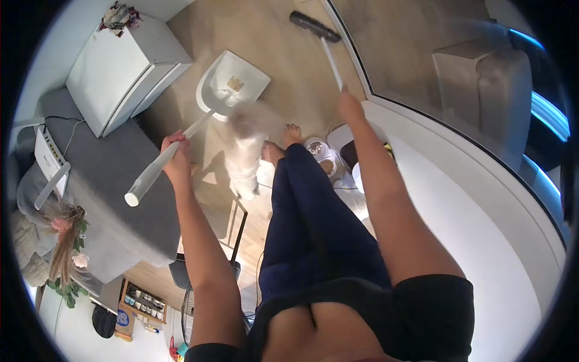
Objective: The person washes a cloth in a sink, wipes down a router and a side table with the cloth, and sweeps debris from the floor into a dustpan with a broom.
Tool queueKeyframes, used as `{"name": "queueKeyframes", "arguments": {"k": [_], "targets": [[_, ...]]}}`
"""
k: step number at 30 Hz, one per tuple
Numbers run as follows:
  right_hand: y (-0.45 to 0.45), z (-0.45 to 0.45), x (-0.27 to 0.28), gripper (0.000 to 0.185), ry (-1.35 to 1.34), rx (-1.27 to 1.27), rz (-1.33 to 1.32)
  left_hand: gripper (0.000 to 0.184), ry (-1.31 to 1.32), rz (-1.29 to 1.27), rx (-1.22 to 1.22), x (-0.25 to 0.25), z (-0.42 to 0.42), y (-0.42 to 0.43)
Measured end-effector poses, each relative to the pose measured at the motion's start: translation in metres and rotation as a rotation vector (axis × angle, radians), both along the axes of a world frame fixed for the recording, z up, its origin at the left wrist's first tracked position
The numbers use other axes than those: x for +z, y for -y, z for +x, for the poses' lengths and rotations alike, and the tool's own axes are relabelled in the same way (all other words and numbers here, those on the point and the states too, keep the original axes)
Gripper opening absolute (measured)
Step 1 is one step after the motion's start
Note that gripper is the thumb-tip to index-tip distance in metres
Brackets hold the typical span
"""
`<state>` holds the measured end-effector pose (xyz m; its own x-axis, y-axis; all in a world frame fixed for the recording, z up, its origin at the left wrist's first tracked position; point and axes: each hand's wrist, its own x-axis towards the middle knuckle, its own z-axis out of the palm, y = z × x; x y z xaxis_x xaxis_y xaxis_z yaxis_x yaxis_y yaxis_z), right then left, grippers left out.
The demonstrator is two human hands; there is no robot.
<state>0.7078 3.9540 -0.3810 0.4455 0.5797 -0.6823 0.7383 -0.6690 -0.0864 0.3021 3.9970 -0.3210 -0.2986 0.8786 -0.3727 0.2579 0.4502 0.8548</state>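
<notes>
My left hand (177,160) is wrapped round the long white handle (151,179) of a dustpan (253,78). The white pan rests on the floor, with a small tan scrap (234,83) and some pale fluff in it. Close to the pan stands a white cat (242,163), its head smeared by motion. On the other side my right hand (350,107) is closed round the pale stick of a broom (315,26). The broom's dark bristle head lies on the floor farther off, beside the glass panel's frame and apart from the dustpan.
A white cabinet (114,66) and a grey sofa-like piece (120,181) line the left. Pet bowls (316,146) with food stand by my feet. A glass panel with a white ledge (458,157) runs along the right. A dark-framed table (237,226) is near my left arm.
</notes>
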Motion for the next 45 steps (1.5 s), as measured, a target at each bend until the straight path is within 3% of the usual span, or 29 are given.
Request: {"name": "queueKeyframes", "arguments": {"k": [9, 14, 17, 20, 21, 22, 24, 25, 28, 29, 33, 35, 38, 39, 41, 44, 45], "targets": [[0.153, 0.001, 0.020, 0.047, 0.029, -0.141, -0.196, 0.009, 0.057, -0.026, -0.081, -0.010, -0.002, 0.010], [0.184, 0.004, 0.013, 0.047, -0.099, -0.338, -0.173, 0.010, -0.012, -0.011, -0.159, -0.008, -0.012, 0.020], [0.177, -0.022, 0.043, 0.047, -0.236, -0.495, -0.233, 0.011, -0.071, 0.012, -0.219, -0.003, -0.010, 0.028], [0.166, -0.027, 0.071, 0.048, -0.255, -0.427, -0.241, 0.011, -0.087, 0.058, -0.274, -0.010, -0.017, 0.034], [0.169, -0.026, 0.067, 0.048, -0.135, -0.229, -0.173, 0.011, -0.087, 0.057, -0.275, -0.011, -0.018, 0.035], [0.169, -0.020, 0.062, 0.048, -0.134, -0.227, -0.173, 0.011, -0.074, 0.069, -0.264, -0.013, -0.019, 0.035], [0.161, -0.007, 0.048, 0.047, 0.012, -0.253, -0.127, 0.011, -0.062, 0.081, -0.254, -0.015, -0.020, 0.035], [0.163, 0.006, 0.030, 0.046, -0.044, -0.364, -0.096, 0.010, -0.052, 0.064, -0.243, -0.013, -0.019, 0.035], [0.188, 0.012, -0.018, 0.045, -0.044, -0.340, -0.034, 0.011, -0.064, 0.070, -0.242, -0.015, -0.019, 0.038], [0.195, 0.008, -0.025, 0.043, -0.042, -0.440, -0.128, 0.011, -0.070, 0.100, -0.258, -0.016, -0.018, 0.037], [0.197, 0.000, 0.013, 0.041, -0.050, -0.365, -0.016, 0.011, -0.070, 0.115, -0.280, -0.019, -0.014, 0.030], [0.161, -0.001, 0.061, 0.041, -0.213, -0.633, -0.162, 0.011, -0.086, 0.113, -0.306, -0.019, -0.016, 0.030], [0.157, 0.017, 0.028, 0.041, -0.182, -0.544, -0.144, 0.011, -0.078, 0.120, -0.298, -0.012, -0.014, 0.027], [0.188, 0.034, -0.023, 0.037, -0.210, -0.499, -0.069, 0.011, -0.083, 0.122, -0.300, -0.010, -0.014, 0.025], [0.220, 0.017, -0.056, 0.035, -0.129, -0.398, -0.016, 0.011, -0.149, 0.153, -0.340, -0.006, -0.015, 0.024], [0.219, -0.027, -0.027, 0.029, -0.245, -0.483, -0.056, 0.011, -0.117, 0.191, -0.358, -0.006, -0.019, 0.025], [0.208, -0.041, -0.015, 0.029, -0.279, -0.310, -0.201, 0.011, -0.120, 0.190, -0.348, -0.007, -0.020, 0.026]]}}
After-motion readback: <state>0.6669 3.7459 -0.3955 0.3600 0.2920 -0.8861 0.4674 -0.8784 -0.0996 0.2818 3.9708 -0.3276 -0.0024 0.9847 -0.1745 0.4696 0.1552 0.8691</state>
